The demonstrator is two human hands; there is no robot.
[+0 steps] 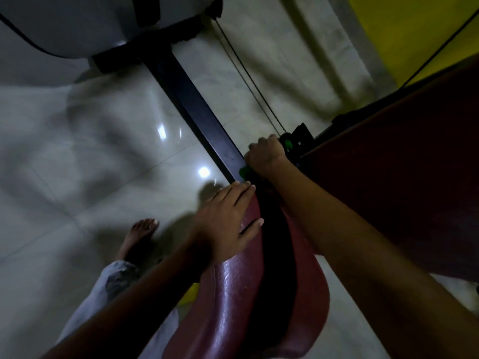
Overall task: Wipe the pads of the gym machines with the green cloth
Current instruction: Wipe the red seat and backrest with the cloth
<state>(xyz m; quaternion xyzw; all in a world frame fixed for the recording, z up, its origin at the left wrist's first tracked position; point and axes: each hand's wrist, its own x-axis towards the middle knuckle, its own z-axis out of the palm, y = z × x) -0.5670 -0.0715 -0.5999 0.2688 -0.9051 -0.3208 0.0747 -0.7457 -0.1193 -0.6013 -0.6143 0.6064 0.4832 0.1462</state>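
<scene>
- Green cloth (pixel 243 171): bunched in the right hand (pixel 264 154), at 1 o'clock of the red seat pad (pixel 233 294); only scraps show.
- Right grip: curled tight round the cloth.
- Left hand (pixel 228 221): fingers flat, pressing the pad's upper edge.
- Judgement: cloth soft, light; hold wadded. Pad glossy, likely slick.

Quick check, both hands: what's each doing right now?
Left hand: open, fingers flat on the red seat pad.
Right hand: curled around the green cloth.
</scene>
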